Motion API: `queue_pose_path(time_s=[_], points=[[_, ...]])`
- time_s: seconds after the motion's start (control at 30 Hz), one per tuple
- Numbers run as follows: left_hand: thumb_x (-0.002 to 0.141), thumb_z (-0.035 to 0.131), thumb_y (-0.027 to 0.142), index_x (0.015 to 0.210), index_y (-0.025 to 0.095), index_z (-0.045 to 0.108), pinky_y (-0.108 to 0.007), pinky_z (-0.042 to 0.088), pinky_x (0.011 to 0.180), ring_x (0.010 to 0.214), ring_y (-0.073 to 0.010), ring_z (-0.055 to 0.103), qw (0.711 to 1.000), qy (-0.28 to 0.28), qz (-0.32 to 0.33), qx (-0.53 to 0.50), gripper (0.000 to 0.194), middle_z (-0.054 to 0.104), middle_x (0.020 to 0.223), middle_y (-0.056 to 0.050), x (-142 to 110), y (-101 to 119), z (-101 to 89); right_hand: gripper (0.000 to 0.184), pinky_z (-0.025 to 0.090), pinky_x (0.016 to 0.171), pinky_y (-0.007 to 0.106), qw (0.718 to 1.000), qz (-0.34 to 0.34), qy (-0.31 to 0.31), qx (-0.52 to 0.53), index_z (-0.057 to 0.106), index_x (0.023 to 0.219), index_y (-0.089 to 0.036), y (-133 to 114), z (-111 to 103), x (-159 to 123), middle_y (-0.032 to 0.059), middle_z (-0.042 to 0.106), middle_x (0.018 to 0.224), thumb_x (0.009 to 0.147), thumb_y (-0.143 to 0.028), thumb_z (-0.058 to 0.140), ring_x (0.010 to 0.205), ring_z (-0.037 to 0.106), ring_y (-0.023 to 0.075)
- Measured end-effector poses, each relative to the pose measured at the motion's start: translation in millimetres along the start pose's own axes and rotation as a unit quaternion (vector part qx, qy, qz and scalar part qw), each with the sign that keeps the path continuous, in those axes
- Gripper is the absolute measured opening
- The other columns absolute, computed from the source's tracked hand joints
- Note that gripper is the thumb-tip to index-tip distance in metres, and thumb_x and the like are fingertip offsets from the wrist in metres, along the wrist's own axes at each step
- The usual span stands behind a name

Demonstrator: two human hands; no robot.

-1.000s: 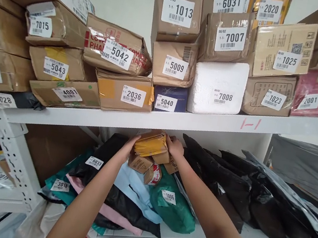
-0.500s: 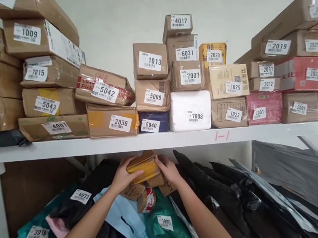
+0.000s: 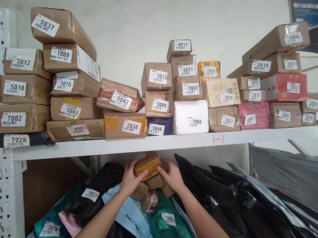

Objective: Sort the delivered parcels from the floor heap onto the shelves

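Observation:
A small brown box with yellow tape (image 3: 148,166) is held under the upper shelf. My left hand (image 3: 132,178) grips its left side, thumb along the front. My right hand (image 3: 172,176) has its fingers closed at the box's right edge. Just below sit small cartons, among them one with red and white tape (image 3: 150,201) and a plain brown one (image 3: 139,190). Beneath those lie a light blue bag (image 3: 126,216), a green bag labelled 1006 (image 3: 174,234) and a black bag labelled 6033 (image 3: 95,183).
The white upper shelf (image 3: 173,140) runs just above my hands, bearing stacked labelled parcels such as the white one marked 7008 (image 3: 191,117). Black bags (image 3: 225,196) stand tilted at the right. A perforated white post (image 3: 8,195) is at the left.
My view has shifted, showing more of the left post and the wall posters. Both hands still hold the yellow-taped box, which looks slightly turned.

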State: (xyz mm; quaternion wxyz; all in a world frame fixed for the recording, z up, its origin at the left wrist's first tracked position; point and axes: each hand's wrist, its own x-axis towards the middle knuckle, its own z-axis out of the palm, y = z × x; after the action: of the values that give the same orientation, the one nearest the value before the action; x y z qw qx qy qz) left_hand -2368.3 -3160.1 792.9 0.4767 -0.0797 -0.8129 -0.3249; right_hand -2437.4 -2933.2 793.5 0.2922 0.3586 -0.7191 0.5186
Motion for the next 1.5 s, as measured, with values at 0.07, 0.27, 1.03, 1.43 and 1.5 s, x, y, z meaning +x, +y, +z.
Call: queue_pose_path(time_s=[0.07,0.27,1.03,1.43,1.5], points=[[0.089,0.059,0.041,0.129,0.022,0.054,-0.049,0.043,0.110,0.128,-0.0277,0.052,0.998,0.003,0.062,0.021,0.044,0.052,0.130,-0.013,-11.5,12.7,-12.6,0.038,0.054,0.076,0.036,1.000,-0.011,0.006,0.017,0.066,0.108,-0.019,-17.7,-16.7,-6.2,0.0103,0.073,0.100,0.090,-0.052,0.058,0.086,0.068,0.0234],[0.091,0.057,0.012,0.125,0.024,0.057,-0.040,0.050,0.098,0.091,-0.0159,0.064,0.929,-0.021,0.358,0.096,0.037,0.070,0.098,-0.004,-24.4,88.0,-74.0,0.045,0.039,0.052,0.027,0.990,-0.105,0.075,-0.058,0.059,0.057,-0.020,-77.8,-75.7,-10.5,-0.0004,0.058,0.053,0.091,-0.049,0.058,0.051,0.053,0.0135],[0.071,0.075,0.023,0.098,0.024,0.065,-0.043,0.049,0.080,0.086,-0.0266,0.063,0.763,0.125,0.594,0.221,0.029,0.070,0.090,-0.007,70.2,229.3,-81.2,0.020,0.042,0.077,0.036,0.849,-0.167,0.282,-0.415,0.060,0.082,-0.021,-70.4,-290.4,19.2,0.0073,0.061,0.083,0.091,-0.037,0.051,0.081,0.056,0.0229],[0.079,0.067,0.030,0.121,0.025,0.059,-0.050,0.047,0.100,0.116,-0.0339,0.055,0.814,0.231,0.455,0.277,0.043,0.055,0.126,-0.014,104.3,362.6,80.7,0.060,0.035,0.106,0.052,0.833,-0.028,0.426,-0.353,0.050,0.127,-0.013,48.0,-569.3,37.4,0.0183,0.048,0.124,0.078,-0.045,0.062,0.119,0.045,0.0350],[0.080,0.066,0.034,0.125,0.024,0.057,-0.052,0.043,0.106,0.123,-0.0349,0.050,0.836,0.242,0.409,0.274,0.047,0.051,0.131,-0.014,113.5,398.7,112.7,0.073,0.034,0.107,0.054,0.846,-0.013,0.406,-0.344,0.043,0.136,-0.011,67.1,-613.4,42.8,0.0205,0.045,0.130,0.076,-0.048,0.063,0.124,0.042,0.0376]])
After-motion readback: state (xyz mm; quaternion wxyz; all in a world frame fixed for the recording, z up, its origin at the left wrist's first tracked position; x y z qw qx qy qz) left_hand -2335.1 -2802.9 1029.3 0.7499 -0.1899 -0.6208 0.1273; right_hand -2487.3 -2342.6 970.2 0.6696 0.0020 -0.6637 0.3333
